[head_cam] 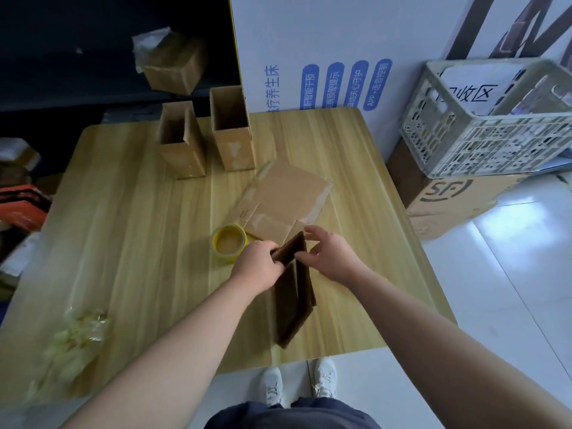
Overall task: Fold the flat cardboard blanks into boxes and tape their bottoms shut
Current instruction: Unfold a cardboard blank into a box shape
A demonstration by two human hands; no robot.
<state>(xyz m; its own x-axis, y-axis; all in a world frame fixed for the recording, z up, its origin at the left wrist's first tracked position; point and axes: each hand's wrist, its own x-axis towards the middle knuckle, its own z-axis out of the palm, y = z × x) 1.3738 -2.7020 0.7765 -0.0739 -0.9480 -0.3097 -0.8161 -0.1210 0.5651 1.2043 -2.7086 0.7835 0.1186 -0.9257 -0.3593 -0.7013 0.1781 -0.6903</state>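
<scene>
A brown cardboard box (pixel 294 301), half opened, stands on end near the front of the wooden table (pixel 139 230). My left hand (pixel 258 267) grips its top flap from the left. My right hand (pixel 328 253) touches the same flap from the right with fingers spread. A yellow tape roll (pixel 229 244) lies just left of my left hand. Flat cardboard blanks (pixel 284 201) lie behind my hands. Two folded boxes stand upright at the back, one on the left (pixel 181 144) and one on the right (pixel 232 128).
A crumpled wad of used tape (pixel 77 339) lies at the table's front left. A taped box (pixel 171 61) sits on a dark surface behind the table. A grey plastic crate (pixel 489 119) rests on a large carton (pixel 448 196) to the right. My white shoes (pixel 297 385) show below the table edge.
</scene>
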